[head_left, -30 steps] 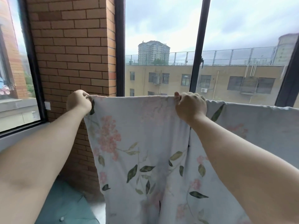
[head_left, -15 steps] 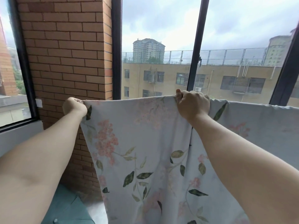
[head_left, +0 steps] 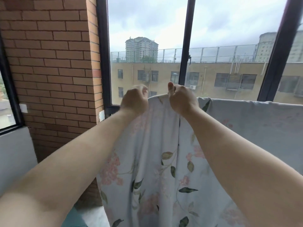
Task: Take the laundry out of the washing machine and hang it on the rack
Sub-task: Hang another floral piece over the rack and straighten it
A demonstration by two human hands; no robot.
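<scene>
The flowery sheet (head_left: 157,161) hangs down in front of the window (head_left: 147,30), next to the brick wall (head_left: 49,63). The left hand (head_left: 134,102) and the right hand (head_left: 182,100) are close together at its top edge. Both hands have their fingers (head_left: 179,89) curled tight on that edge, and the right thumb sticks up.

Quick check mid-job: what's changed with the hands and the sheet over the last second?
The left hand swept right along the top edge, from near the brick wall to close beside the right hand, bunching the floral sheet between them; blurred, it seems to keep its grip. The right hand kept its grip in about the same spot. The draped cloth on the right stayed put.
</scene>
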